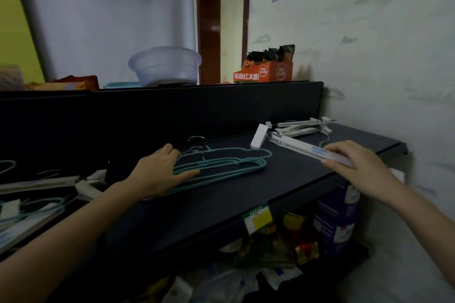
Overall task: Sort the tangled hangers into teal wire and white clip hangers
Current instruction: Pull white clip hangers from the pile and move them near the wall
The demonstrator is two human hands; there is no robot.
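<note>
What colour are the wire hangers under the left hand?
Teal, a blue-green. The wire hangers show best in the head view.

Teal wire hangers (pixel 221 165) against a dark, near-black shelf (pixel 283 179). White clip hangers (pixel 295 128), the nearest one (pixel 290 144) printed with blue lettering. Orange box (pixel 263 74) with white characters; translucent bluish bowl (pixel 165 66). Yellow and green shelf label (pixel 257 216). Pale wall (pixel 369 44) streaked grey-green; reddish-brown door frame (pixel 204 32).
</note>
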